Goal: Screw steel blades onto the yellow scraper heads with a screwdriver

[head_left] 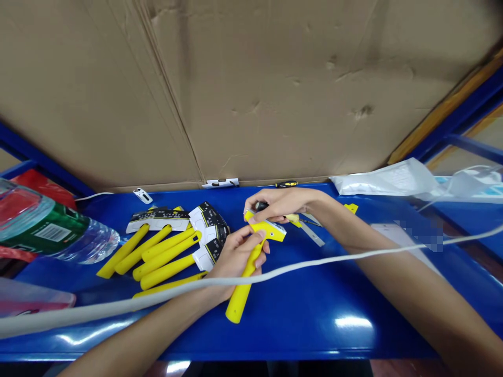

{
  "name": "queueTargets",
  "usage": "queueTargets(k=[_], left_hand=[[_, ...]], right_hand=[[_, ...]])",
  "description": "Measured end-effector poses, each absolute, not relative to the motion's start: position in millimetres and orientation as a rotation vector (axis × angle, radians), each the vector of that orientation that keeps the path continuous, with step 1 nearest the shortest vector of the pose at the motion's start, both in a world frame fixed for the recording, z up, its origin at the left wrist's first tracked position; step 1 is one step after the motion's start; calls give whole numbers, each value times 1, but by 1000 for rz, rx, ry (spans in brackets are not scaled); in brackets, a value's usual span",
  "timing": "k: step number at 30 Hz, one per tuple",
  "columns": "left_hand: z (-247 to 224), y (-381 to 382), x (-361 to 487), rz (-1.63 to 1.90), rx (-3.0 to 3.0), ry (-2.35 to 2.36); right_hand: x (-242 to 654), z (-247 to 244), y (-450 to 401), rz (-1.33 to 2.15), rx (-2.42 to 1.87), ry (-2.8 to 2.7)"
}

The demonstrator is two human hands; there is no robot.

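My left hand [239,256] is wrapped around the neck of a yellow scraper [240,301], its handle pointing down toward the table's front edge. My right hand [271,205] is closed at the scraper's head, thumb and fingertips against its upper left end. A screwdriver [260,206] with a dark handle end is tucked in the curled right fingers; a pale yellow part shows beyond them, and the rest is hidden. Just past the right hand, a flat metal blade [313,234] lies on the blue table [306,309].
Several yellow scrapers [167,256] with black-and-white cards lie at left. Beside them is a large plastic bottle [58,225]. A white cable [314,263] crosses in front of my forearms. A small screwdriver [286,184] and a white plastic package [385,178] lie along the cardboard wall [255,94].
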State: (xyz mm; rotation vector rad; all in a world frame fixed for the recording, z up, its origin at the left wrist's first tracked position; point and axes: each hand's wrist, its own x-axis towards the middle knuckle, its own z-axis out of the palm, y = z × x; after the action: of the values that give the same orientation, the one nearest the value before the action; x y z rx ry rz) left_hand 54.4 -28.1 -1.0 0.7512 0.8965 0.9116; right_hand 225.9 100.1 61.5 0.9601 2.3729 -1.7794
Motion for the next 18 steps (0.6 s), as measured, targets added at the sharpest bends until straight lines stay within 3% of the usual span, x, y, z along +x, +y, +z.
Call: queueTargets(k=[18], left_hand=[[9,-22,51,1014,914,982]], right_hand=[[238,72,102,-1572,999,2654]])
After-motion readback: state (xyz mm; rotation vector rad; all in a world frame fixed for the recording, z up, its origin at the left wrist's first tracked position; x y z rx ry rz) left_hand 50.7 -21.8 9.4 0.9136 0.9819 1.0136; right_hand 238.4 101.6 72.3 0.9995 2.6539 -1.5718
